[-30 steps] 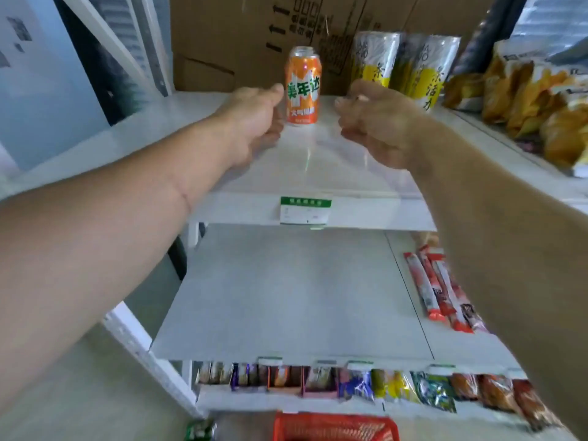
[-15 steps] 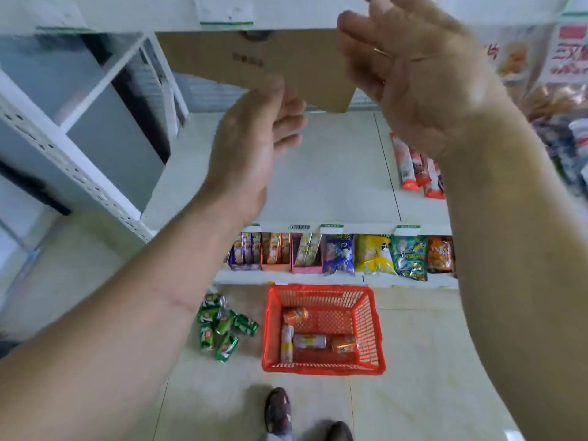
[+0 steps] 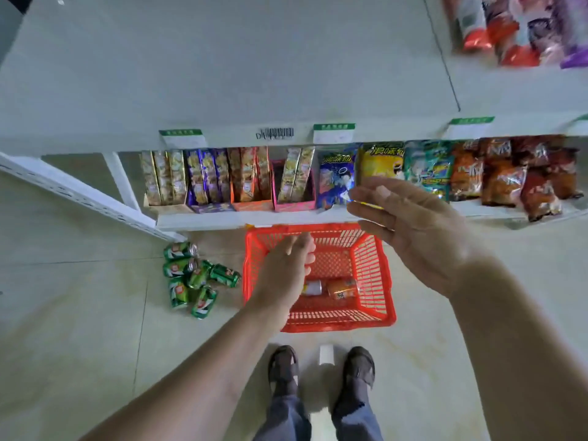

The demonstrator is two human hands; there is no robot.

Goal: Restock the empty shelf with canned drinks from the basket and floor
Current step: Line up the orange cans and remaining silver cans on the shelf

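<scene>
Head view: looking straight down past both arms.
Left hand [image 3: 288, 268]: fingers loosely extended, holding nothing, hovering over the basket's left half.
Right hand [image 3: 410, 230]: fingers spread and relaxed, empty, above the basket's far right corner.
Basket [image 3: 375, 268]: red, on the floor against the bottom shelf's front edge.
Cans in basket [image 3: 342, 288]: two visible, lying flat near the middle.
Green cans [image 3: 194, 276]: cluster lying on the floor just left of the basket.
Empty shelf [image 3: 222, 74]: bare white board, snack packets [image 3: 515, 27] at its far right corner.
Shoes [image 3: 283, 366]: near the basket's front edge.

Yellow chip bag [image 3: 381, 162]: "浪味仙". Green cans [image 3: 191, 278]: "7".
</scene>
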